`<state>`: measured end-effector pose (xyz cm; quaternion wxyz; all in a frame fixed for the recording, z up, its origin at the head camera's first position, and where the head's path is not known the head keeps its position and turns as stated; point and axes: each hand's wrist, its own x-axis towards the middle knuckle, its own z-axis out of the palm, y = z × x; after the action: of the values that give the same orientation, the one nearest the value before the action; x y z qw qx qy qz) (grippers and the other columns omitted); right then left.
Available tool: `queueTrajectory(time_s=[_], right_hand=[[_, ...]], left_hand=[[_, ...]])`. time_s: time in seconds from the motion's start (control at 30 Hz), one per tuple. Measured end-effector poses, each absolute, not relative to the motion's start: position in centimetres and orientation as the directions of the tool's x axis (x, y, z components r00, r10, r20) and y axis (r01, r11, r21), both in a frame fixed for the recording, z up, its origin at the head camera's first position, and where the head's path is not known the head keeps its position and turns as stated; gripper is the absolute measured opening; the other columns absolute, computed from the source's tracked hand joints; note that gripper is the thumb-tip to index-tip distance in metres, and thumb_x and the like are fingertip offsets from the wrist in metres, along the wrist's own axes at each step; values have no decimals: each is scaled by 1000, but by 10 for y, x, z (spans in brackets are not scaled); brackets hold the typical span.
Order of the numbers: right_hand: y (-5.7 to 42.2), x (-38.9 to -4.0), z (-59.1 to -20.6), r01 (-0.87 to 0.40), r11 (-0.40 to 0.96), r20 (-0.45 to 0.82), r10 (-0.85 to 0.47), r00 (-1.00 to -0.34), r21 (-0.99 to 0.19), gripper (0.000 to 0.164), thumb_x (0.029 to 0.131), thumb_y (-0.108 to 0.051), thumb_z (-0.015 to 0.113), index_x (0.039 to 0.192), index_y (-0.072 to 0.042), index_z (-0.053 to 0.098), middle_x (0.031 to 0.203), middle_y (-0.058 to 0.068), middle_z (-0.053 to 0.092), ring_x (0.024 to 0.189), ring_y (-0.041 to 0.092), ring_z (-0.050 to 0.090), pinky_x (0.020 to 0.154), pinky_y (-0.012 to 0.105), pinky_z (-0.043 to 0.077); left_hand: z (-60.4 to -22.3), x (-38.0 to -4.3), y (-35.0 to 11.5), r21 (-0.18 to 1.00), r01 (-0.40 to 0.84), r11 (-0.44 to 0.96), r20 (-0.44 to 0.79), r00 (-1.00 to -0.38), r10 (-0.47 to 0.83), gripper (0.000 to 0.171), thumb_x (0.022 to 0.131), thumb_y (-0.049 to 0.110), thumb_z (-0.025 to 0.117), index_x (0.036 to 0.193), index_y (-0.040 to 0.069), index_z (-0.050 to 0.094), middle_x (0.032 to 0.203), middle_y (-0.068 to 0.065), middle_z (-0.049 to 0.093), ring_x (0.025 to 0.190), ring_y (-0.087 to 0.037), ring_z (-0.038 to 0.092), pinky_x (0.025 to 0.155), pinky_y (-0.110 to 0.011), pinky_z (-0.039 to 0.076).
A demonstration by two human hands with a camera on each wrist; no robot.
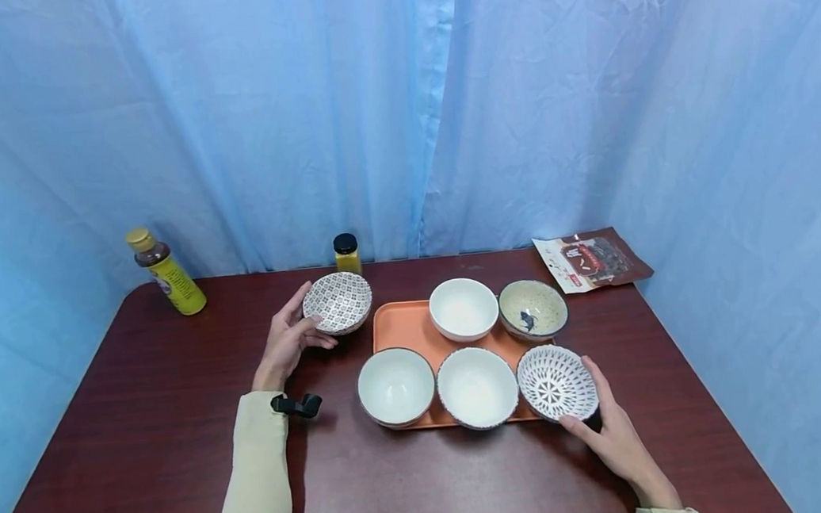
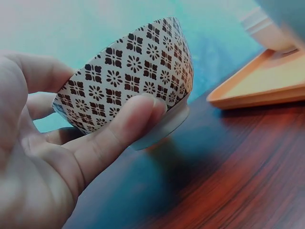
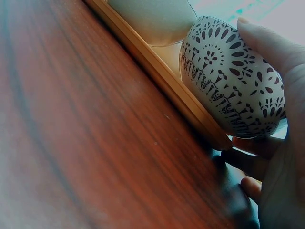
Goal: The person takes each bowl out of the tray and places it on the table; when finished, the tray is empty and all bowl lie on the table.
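While our left grip pinches the tilted floral bowl above the tabletop and our right grip holds the sunburst bowl at the orange tray's corner, we could chip the neighbouring white bowl by swinging inward.

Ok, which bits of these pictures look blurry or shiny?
Head view: the table looks shiny near the bottom; left wrist view: the bowl is crisp, the curtain behind blurry; right wrist view: the table blurs at lower left, and the top right looks washed out.
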<state>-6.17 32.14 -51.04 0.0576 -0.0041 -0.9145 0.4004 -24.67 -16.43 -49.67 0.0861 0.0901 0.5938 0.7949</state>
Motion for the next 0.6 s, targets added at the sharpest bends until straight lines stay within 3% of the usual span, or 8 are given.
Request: queueTrajectory(time_s=[0.37, 0.6], right_hand=[[322, -62, -510, -29, 681, 88, 52, -995, -732, 100, 89, -26, 74, 163, -27, 7, 165, 18, 26, 138, -12, 25, 91, -6, 17], [323, -62, -510, -20, 679, 77, 53, -996, -734, 99, 89, -26, 73, 163, -28, 7, 166, 16, 24, 142, -3, 27, 93, -3, 19]], left_hand=[[-502, -243, -189, 953, -60, -298, -4, -983, 185, 73, 100, -7, 40, 163, 17, 12, 167, -22, 15, 63, -21, 73, 62, -32, 64], [-506, -240, -195, 951, -88, -297, -32, -982, 188, 73, 100, -8, 39, 163, 16, 9, 169, -16, 8, 63, -20, 73, 62, -32, 64]])
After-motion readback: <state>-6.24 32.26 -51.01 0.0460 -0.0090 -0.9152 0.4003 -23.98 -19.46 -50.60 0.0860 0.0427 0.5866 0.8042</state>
